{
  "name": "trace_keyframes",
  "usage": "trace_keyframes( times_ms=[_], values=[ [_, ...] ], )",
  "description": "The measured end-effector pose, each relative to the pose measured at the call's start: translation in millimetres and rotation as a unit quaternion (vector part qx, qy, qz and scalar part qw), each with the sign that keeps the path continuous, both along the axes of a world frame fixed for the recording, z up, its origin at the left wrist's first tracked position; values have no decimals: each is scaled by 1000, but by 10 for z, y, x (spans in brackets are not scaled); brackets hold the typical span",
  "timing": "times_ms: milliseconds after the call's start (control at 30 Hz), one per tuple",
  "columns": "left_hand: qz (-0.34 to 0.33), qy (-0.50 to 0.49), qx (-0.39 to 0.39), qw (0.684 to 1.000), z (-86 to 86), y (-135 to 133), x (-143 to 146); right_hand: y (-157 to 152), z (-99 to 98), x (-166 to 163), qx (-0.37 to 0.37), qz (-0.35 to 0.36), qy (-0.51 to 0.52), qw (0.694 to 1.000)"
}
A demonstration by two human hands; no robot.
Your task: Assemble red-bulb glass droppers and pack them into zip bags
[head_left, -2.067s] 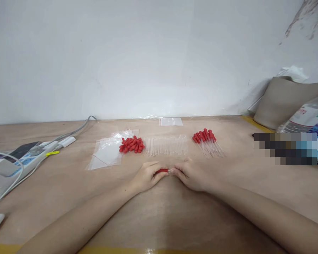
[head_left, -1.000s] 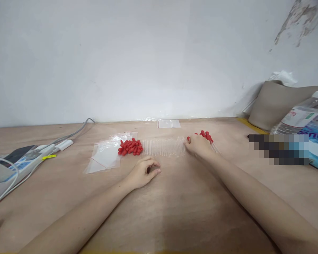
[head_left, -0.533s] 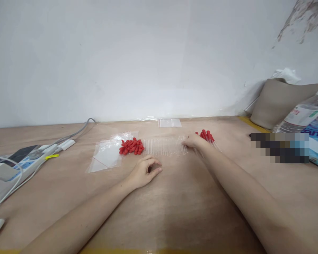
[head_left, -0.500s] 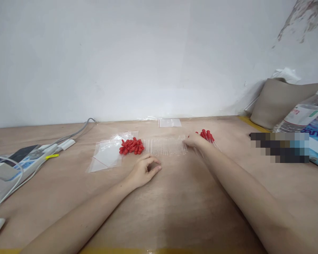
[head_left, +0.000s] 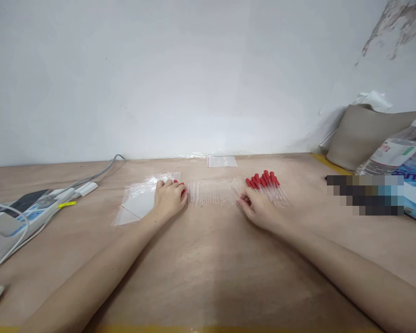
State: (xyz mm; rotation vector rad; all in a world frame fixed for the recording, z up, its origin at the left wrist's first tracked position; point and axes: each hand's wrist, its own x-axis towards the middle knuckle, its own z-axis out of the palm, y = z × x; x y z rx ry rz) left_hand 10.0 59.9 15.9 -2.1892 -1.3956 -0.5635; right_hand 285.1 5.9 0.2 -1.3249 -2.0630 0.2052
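My left hand [head_left: 169, 198] covers most of the pile of red rubber bulbs [head_left: 180, 184], its fingers curled and closed down onto them; the fingertips are partly hidden. Thin clear glass dropper tubes [head_left: 211, 190] lie side by side in a row between my hands. At the right end of that row, my right hand [head_left: 256, 206] pinches one glass dropper tube [head_left: 235, 190] between thumb and fingers, tilted. Just beyond this hand lies a group of droppers with red bulbs [head_left: 266, 178] on their upper ends.
Clear zip bags [head_left: 135, 203] lie left of my left hand, and another small bag [head_left: 222, 161] by the wall. A power strip [head_left: 38, 215] with cables is at the left. A water bottle [head_left: 391, 148] and a grey-brown container [head_left: 350, 136] stand at the right.
My left hand has moved left and away from me onto the red bulbs. My right hand has come back toward me and now pinches a glass tube; more red-bulbed droppers show.
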Motion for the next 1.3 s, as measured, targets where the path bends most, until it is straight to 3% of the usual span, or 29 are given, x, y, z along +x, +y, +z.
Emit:
trace_keyframes(
  times_ms=[167, 500, 633, 733, 867, 967, 1067, 1300],
  values=[
    [19, -44, 17, 999, 37, -65, 35, -63, -46, -64, 21, 5, 6, 1000],
    [-89, -190, -20, 978, -50, -264, -36, -194, 37, -104, 32, 17, -43, 998],
    [-164, -291, -56, 941, -90, -472, 126, -170, -28, -102, 56, 37, -23, 997],
    [-223, -320, -151, 908, -175, -633, 294, -159, -72, -96, 60, 49, -8, 997],
    [-230, -336, -292, 865, -290, -663, 441, -147, -111, -88, 63, 70, 8, 996],
    [-229, -390, -350, 820, -322, -591, 466, -138, -122, -83, 69, 85, 1, 994],
    [-233, -424, -373, 792, -316, -549, 458, -131, -125, -80, 68, 97, -8, 993],
    [-263, -429, -375, 779, -310, -575, 467, -109, -148, -77, 48, 126, -23, 991]
  ],
)
